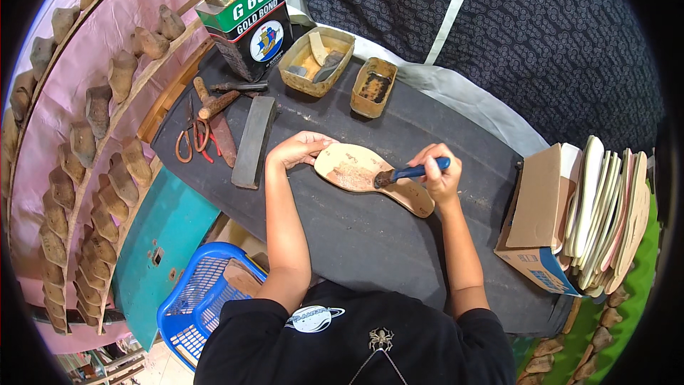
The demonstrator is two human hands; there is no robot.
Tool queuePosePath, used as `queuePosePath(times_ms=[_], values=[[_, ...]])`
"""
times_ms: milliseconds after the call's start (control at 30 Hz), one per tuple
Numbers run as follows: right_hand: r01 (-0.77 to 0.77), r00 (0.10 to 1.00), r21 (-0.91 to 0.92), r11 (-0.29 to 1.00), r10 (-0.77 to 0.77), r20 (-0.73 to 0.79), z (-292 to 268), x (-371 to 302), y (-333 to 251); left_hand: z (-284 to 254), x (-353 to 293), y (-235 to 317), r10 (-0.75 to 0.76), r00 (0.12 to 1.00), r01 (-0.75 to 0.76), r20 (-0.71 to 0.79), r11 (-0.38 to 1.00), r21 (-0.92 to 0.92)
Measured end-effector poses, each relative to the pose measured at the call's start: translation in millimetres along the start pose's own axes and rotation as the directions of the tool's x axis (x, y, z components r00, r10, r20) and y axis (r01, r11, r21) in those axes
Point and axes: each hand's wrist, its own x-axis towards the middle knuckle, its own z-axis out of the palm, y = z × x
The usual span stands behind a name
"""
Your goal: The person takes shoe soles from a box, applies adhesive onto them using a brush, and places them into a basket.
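A tan shoe insole (345,170) lies slantwise over the dark table, its broad end toward my left hand (305,150). That hand grips the broad end at its edge, thumb on top. In my right hand (436,171) is a brush (413,170) with a blue handle, its dark bristles pressed on the insole's narrow middle. A wet-looking, brownish patch covers part of the broad end. The underside of the insole is hidden.
At the back stand a green-and-black metal can (246,25) and two shallow tubs (317,64). Scissors (191,135), a hammer (214,103) and a grey block (254,142) lie left. A box of insoles (541,207) stands right, a blue basket (182,306) lower left.
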Motion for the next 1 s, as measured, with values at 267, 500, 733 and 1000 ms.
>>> queuePosePath(times_ms=[267,500,733,1000], values=[[0.182,0.925,0.175,0.968,-0.108,-0.365,20.5,55.7,6.5,4.5,-0.6,3.1,0.010,0.998,-0.006,-0.059,0.998,0.057],[-0.032,0.973,-0.067,0.997,0.016,-0.228,39.6,85.3,50.3,5.7,2.1,2.7,0.044,0.995,-0.045,-0.086,0.999,-0.003],[0.014,0.969,-0.204,0.979,-0.064,-0.238,47.9,91.8,73.7,5.1,2.1,2.2,0.035,0.996,-0.034,-0.085,0.999,0.018],[-0.091,0.976,-0.141,0.986,0.060,-0.210,41.5,84.8,52.9,1.0,3.4,-0.1,0.030,0.996,-0.029,-0.079,0.999,0.014]])
